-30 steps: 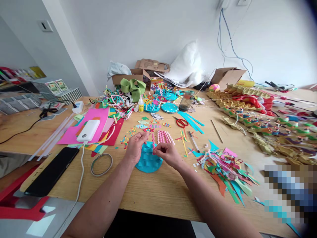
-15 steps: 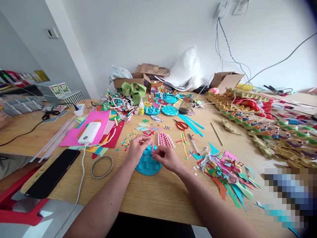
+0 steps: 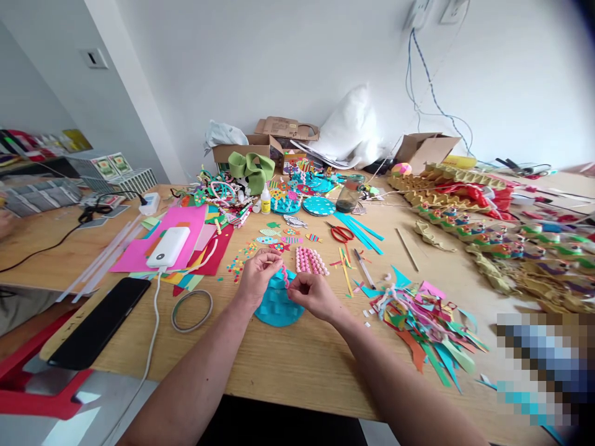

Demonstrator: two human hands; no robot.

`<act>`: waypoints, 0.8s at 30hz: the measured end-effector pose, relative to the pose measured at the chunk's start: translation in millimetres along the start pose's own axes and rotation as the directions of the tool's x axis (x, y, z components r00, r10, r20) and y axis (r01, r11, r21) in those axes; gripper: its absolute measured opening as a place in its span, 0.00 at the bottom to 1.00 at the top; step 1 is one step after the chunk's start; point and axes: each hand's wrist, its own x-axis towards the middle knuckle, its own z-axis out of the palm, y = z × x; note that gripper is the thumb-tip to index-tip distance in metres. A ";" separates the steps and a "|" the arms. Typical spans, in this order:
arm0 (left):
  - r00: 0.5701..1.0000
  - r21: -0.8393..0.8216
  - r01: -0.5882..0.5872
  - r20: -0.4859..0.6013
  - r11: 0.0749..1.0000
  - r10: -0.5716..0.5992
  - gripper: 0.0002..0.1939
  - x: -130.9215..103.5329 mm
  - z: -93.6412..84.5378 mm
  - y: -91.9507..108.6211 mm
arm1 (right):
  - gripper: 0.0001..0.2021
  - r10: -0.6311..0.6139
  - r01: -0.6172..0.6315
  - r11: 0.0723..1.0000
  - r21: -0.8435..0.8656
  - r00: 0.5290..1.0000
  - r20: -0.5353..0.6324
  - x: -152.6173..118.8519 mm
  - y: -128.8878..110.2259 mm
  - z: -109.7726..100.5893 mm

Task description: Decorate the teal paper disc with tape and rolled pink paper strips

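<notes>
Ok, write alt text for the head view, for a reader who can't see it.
A person's left hand and right hand hold a twisted pink strip over a round blue piece on a wooden table. Beyond them lie pink twists, paper fish and red scissors; colourful scraps are heaped to the right.

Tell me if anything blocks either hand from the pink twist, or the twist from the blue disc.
Nothing visible does. The left hand pinches the upper end of the twist, the right hand its lower end, and no other thing shows between twist and disc.
</notes>
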 end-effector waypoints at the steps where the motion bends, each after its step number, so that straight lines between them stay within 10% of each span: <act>1: 1.000 -0.012 0.004 0.001 1.000 -0.004 0.05 -0.1 0.0 0.0 | 0.03 -0.002 0.002 1.000 0.005 1.000 0.004 0.0 0.1 0.0; 11: 0.995 -0.073 0.087 0.057 0.994 -0.082 0.10 -0.9 3.3 1.7 | 0.08 0.047 -0.052 0.981 0.186 0.998 0.034 2.1 -3.9 -6.3; 17: 0.997 0.240 -0.081 0.017 0.967 0.079 0.18 -6.6 -3.7 15.3 | 0.12 0.134 -0.102 0.930 0.352 0.989 -0.068 4.0 -11.1 -18.1; 24: 0.893 0.736 -0.425 0.244 0.527 0.379 0.06 -66.2 -15.1 23.4 | 0.16 0.215 -0.187 0.911 0.367 0.976 -0.037 -30.2 -6.4 1.5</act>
